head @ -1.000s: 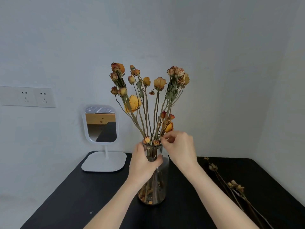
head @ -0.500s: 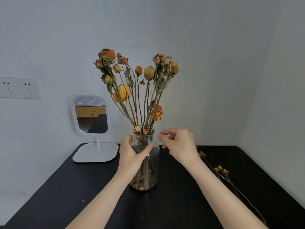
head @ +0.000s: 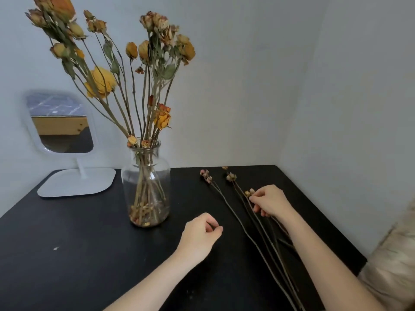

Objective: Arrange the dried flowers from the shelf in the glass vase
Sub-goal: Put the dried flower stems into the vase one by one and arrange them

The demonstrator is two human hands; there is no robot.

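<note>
**Loose stems taken up at the right; vase stands unheld**

Nearest, the left hand [head: 202, 234] is held just above the black counter [head: 89, 254], its fingers loosely curled toward the thumb, and nothing is seen in it. A little farther and to the right, the right hand [head: 269, 202] is curled over the loose stems [head: 253, 241], which are pinched just below a small dried bud. These stems lie flat on the counter and run from the near right edge toward the far wall. They cross one another under the forearm.

Farther left, the glass vase [head: 146, 182] stands upright, well apart from both hands. The bunch of dried flowers [head: 143, 90] is already set in it and fans out from the narrow neck. Behind it, at the far left, a white mirror [head: 60, 124] stands against the wall.

Risks, as judged:
- Brittle heads could be snapped off, since the grip lies close to a bud.
- Crossed stems could be dragged along or swept off the near edge if one is lifted alone.
- The vase could be tipped if more stems are pushed into its crowded neck while it is unsteadied.

Count: two hands, one vase, one mirror. At least three loose stems are seen, the exact number not being clear where they cross. More than ten heads are counted in the vase.
</note>
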